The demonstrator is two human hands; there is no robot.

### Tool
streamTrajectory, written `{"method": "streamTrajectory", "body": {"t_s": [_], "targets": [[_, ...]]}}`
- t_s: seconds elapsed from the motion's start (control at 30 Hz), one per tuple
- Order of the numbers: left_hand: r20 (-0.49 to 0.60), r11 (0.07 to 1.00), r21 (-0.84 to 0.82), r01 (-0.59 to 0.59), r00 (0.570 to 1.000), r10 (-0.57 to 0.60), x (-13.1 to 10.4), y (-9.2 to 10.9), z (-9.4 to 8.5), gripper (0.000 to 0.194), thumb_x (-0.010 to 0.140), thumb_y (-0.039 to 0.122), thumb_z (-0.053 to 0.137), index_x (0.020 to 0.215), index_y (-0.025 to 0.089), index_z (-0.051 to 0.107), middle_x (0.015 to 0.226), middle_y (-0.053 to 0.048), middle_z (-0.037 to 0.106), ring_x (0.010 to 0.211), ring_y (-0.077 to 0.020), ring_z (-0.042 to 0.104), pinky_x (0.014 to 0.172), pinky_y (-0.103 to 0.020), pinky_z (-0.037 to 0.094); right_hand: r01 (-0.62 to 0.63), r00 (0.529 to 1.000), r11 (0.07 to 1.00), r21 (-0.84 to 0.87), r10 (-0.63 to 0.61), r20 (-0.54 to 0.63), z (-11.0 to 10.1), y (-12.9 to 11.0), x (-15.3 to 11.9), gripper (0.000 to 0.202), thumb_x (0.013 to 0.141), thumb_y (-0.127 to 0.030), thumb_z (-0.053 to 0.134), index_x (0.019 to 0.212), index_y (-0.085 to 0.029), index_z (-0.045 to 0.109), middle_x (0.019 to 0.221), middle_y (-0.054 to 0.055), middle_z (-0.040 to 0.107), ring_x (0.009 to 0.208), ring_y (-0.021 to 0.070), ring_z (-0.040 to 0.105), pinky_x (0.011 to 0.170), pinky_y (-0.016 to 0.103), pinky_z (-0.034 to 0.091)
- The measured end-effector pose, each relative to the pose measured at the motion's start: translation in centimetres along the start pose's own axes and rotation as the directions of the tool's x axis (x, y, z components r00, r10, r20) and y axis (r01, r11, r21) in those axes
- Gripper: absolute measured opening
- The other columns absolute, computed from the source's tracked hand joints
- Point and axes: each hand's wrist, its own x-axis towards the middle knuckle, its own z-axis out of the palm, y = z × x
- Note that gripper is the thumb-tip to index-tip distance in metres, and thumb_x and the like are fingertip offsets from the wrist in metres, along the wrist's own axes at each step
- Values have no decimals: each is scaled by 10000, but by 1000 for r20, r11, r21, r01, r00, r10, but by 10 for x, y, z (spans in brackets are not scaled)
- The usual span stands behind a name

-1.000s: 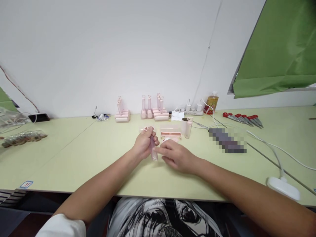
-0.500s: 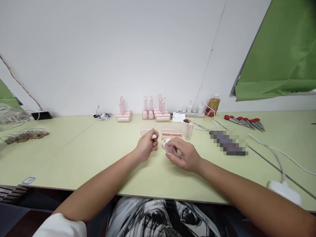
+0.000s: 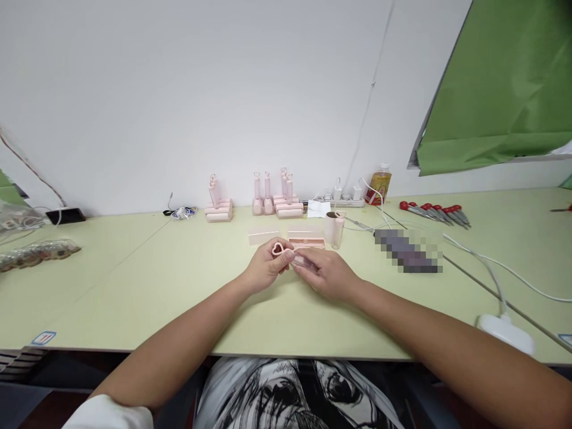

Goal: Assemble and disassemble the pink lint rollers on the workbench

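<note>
My left hand [image 3: 266, 266] is closed on the end of a pink part with a heart-shaped loop [image 3: 277, 248]. My right hand [image 3: 328, 273] is closed around the clear, pinkish tube [image 3: 304, 261] that lies in line with that part, and the fingertips of both hands nearly meet. Just behind my hands lies an open pink case [image 3: 307, 243] with its clear lid [image 3: 306, 231] raised. A flat clear piece [image 3: 263, 236] rests to its left. On the right stand a round pink cup [image 3: 330, 225] and a clear tube with a loop on top [image 3: 338, 231].
Pink cases with upright looped tubes [image 3: 218, 211] stand along the wall. A power strip [image 3: 351, 202], a yellow bottle [image 3: 379, 183] and red-handled tools [image 3: 435, 213] are at the back right. White cables [image 3: 496, 262] cross the table to a white adapter [image 3: 504, 333].
My hands have come together, and the looped part now shows at my left hand. My right hand has turned flatter over the tube. The view has shifted slightly.
</note>
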Motion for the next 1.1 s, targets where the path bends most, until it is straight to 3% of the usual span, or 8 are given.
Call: {"method": "streamTrajectory", "body": {"t_s": [0.13,0.3,0.47,0.67,0.87,1.1], "targets": [[73,978,193,-76,995,63,-2,-1,-9,431,868,589,476,964,176,556,698,4,525,620,-115,497,588,-239,400,23,1000,1000,-14,-22,11,-1,4,1,271,926,-369,473,1062,-182,615,842,72,654,726,182,555,651,281,390],[163,951,285,-116,984,71,-5,3,-15,447,947,567,269,883,189,499,680,7,499,607,-120,460,616,-256,398,81,997,997,13,-81,16,-6,7,2,292,918,-344,488,1120,-168,603,883,84,667,757,190,563,683,291,406],[240,932,349,-98,971,12,-6,6,-17,459,935,576,298,755,184,454,630,22,445,569,-106,391,577,-240,357,86,994,996,-10,-85,69,-9,8,1,313,904,-341,500,1147,-179,613,921,89,685,783,199,585,703,303,423],[306,901,427,-79,950,-62,-5,11,-23,435,899,579,401,764,177,500,625,25,448,574,-107,385,542,-229,333,62,992,995,-80,-52,118,-8,9,-2,353,903,-384,506,1182,-201,622,924,91,705,775,205,612,696,305,433],[373,923,383,16,912,-171,-7,13,-22,474,884,606,401,668,185,421,581,41,377,519,-91,313,496,-229,271,80,986,987,-141,-57,159,-9,8,-3,367,914,-400,487,1162,-172,632,899,107,708,775,218,626,685,308,425],[377,911,410,-42,918,-128,-8,12,-17,489,883,626,381,665,188,376,605,45,316,549,-95,271,503,-234,246,84,984,983,-166,-56,169,-10,8,-5,379,926,-406,460,1169,-164,620,916,113,711,767,222,629,673,309,422]]}}
